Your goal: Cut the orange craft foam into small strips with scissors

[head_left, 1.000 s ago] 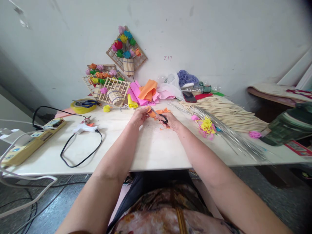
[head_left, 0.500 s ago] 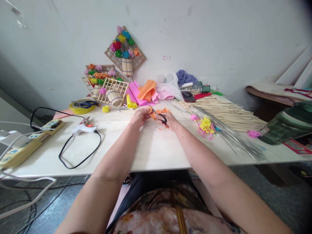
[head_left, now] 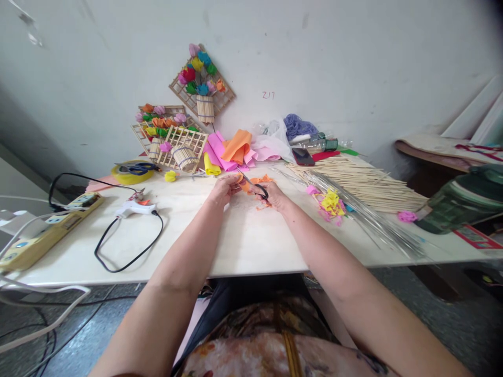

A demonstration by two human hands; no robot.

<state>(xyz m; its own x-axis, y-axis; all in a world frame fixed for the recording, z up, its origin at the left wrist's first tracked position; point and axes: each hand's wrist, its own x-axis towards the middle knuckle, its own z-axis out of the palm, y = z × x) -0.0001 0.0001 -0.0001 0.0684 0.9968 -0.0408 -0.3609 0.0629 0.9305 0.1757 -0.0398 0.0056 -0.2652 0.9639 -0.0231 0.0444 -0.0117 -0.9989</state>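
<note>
Near the middle of the white table, my left hand (head_left: pixel 225 189) pinches a small piece of orange crepe paper (head_left: pixel 245 185). My right hand (head_left: pixel 274 194) is closed around the dark handles of a pair of scissors (head_left: pixel 262 191), whose blades point up and left against the orange paper. Orange paper scraps (head_left: pixel 264 207) lie on the table below and behind my right hand. Folded orange crepe paper (head_left: pixel 238 146) and pink crepe paper (head_left: pixel 218 150) lie beyond both hands.
On the left are a white glue gun (head_left: pixel 135 208) with a looped black cord and a power strip (head_left: pixel 51 230). Thin wooden sticks (head_left: pixel 365 183), metal wires (head_left: pixel 377 225) and a green bottle (head_left: pixel 459 201) lie right. Flower panels (head_left: pixel 184 152) lean at the back.
Both hands stay almost in place, still holding the orange paper and the scissors. The scissor blades and paper have shifted only slightly.
</note>
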